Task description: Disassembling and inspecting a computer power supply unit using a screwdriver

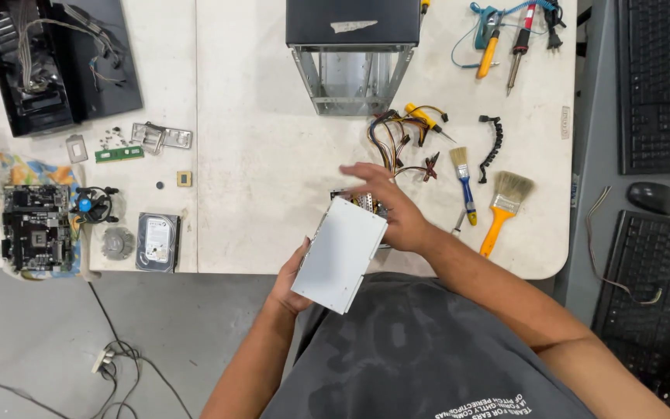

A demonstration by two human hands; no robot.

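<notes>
While both hands work at the table's near edge:
Box: grey rectangular metal power supply box (340,254), tilted, long axis running near-left to far-right.
Left hand (288,283): clamped on the box's near-left side.
Right hand (385,208): fingers spread over the box's far end.
Room: bare white tabletop (265,171) left of the box; orange-handled brush (503,208) to its right.

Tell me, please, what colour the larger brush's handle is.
Orange, in the head view: larger brush.
</notes>
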